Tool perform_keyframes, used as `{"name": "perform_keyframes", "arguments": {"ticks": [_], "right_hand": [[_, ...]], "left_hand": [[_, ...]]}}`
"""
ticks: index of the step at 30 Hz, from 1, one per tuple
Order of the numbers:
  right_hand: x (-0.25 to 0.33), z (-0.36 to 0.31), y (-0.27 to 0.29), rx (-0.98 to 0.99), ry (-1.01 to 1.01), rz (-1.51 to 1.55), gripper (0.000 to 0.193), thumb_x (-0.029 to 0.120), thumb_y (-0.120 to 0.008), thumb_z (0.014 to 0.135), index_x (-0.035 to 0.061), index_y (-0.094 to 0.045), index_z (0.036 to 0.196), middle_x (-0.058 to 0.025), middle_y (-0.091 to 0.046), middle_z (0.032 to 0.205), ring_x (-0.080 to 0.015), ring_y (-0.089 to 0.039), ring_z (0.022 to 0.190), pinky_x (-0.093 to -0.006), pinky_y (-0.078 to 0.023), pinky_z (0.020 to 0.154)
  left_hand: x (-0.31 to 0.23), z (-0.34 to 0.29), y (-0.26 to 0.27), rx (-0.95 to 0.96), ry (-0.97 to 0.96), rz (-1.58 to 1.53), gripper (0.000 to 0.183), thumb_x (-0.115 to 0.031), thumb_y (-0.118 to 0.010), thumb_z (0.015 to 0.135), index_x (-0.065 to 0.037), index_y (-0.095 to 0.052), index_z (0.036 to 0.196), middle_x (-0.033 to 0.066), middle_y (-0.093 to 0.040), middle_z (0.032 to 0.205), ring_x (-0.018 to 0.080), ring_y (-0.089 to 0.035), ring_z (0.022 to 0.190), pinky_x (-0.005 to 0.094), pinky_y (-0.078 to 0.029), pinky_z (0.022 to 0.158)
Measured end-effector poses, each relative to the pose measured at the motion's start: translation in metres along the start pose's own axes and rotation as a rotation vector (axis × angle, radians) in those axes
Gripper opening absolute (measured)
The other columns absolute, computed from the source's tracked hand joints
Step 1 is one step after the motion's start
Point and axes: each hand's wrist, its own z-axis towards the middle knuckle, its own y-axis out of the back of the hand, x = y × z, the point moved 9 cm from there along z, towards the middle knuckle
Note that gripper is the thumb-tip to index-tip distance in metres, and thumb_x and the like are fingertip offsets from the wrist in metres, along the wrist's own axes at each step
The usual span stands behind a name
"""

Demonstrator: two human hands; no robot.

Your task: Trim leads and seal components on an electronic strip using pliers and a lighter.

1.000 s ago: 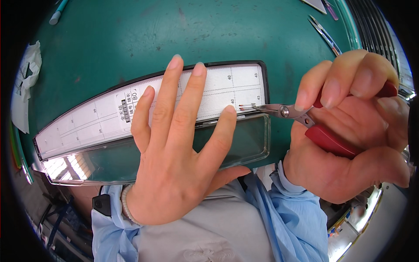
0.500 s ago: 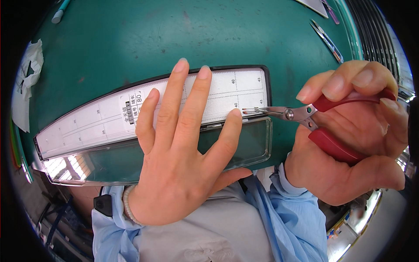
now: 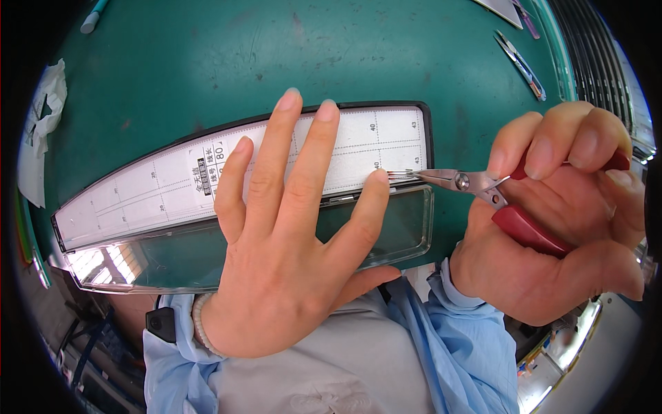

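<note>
A long flat case [image 3: 352, 107] with a black rim lies on the table, with white printed paper along its inside. Its clear lid [image 3: 407, 228] is folded back toward me. My left hand [image 3: 283, 241] rests across the case, fingers spread and palm down. In my right hand [image 3: 552, 214] are small red-handled pliers or snips [image 3: 476, 185], with slim metal jaws pointing left. Their tips reach over the paper's near right edge, beside my left index fingertip. Several thin, pale, wire-like strands [image 3: 400, 175] lie at the tips. Whether the jaws grip them I cannot tell.
Tweezers or a thin cutter [image 3: 522, 65] lie on the green table [image 3: 358, 55] at the far right. A light blue stick [image 3: 93, 17] is at the far left. Crumpled white paper [image 3: 45, 138] sits at the left edge. Dark ribbed tubing or slats [image 3: 593, 55] flank the right side.
The tool has moved slightly right, and my right fingers wrap differently round its upper handle. My left hand keeps its place on the case.
</note>
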Motion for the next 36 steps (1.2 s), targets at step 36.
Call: {"name": "perform_keyframes", "arguments": {"ticks": [36], "right_hand": [[0.002,0.002,0.002,0.088,-0.007,-0.003,0.069,0.067,-0.035,0.096,0.0068,-0.057,0.121,-0.0183,-0.045,0.108,-0.0252,-0.051,0.082,-0.0352,-0.049,0.057]], "left_hand": [[0.0,-0.001,-0.001,-0.003,0.003,0.058,0.077,-0.053,-0.079,0.066,-0.013,-0.059,0.129,0.0297,-0.035,0.15,0.0502,-0.033,0.138,0.0573,-0.02,0.11]]}}
